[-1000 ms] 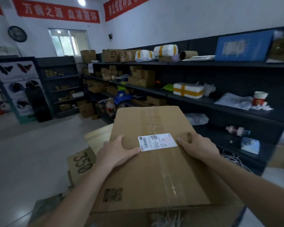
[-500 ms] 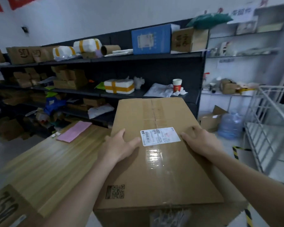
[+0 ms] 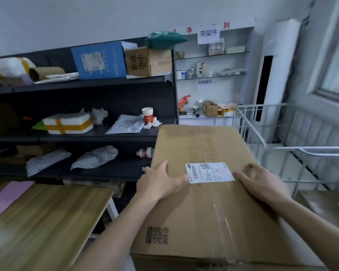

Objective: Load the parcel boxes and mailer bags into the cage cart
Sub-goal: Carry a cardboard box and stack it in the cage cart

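A large brown cardboard box (image 3: 204, 212) with a white shipping label (image 3: 209, 172) is carried in front of me, sealed with clear tape. My left hand (image 3: 157, 182) grips its left edge, thumb lying on top beside the label. My right hand (image 3: 262, 182) grips the right edge, thumb on top. The white wire cage cart (image 3: 262, 141) stands just beyond and to the right of the box. A brown carton (image 3: 321, 204) shows low at the right inside the cart's frame.
A wooden table (image 3: 47, 222) with a pink mailer (image 3: 6, 198) is at my lower left. Black shelving (image 3: 106, 133) ahead holds a taped foam parcel (image 3: 69, 124), grey mailer bags (image 3: 94, 157) and a paper cup (image 3: 147, 115). A white air conditioner (image 3: 274, 75) stands behind the cart.
I have turned right with the box held the same way. The table and shelves slid left, and the cage cart now sits close behind the box.
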A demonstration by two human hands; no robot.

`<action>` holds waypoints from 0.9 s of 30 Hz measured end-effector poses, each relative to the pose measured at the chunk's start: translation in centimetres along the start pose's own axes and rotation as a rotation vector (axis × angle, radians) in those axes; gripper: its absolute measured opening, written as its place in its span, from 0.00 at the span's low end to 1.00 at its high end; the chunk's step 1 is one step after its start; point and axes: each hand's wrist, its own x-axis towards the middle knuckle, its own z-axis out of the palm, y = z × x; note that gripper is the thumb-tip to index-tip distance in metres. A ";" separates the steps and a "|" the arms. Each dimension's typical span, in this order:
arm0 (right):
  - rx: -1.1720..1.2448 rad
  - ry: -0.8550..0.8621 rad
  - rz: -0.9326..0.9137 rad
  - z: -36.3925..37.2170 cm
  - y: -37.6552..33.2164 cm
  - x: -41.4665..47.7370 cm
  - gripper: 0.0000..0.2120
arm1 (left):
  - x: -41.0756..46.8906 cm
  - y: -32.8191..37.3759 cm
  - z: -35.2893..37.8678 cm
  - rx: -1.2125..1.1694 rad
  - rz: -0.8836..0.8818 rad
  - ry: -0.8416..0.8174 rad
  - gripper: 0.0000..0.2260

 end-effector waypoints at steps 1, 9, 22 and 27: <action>-0.006 0.003 0.019 -0.5 0.9 0.4 0.35 | 0.4 1.1 0.4 -0.003 0.016 -0.005 0.46; 0.030 0.061 0.117 -3.7 5.3 3.0 0.32 | 3.8 8.1 2.2 -0.020 0.112 -0.019 0.40; 0.009 0.149 0.432 -4.6 12.4 11.2 0.32 | 16.5 18.8 9.5 -0.020 0.327 -0.194 0.37; -0.018 0.166 0.591 -4.8 14.4 16.2 0.27 | 23.6 23.9 12.6 0.003 0.431 -0.272 0.37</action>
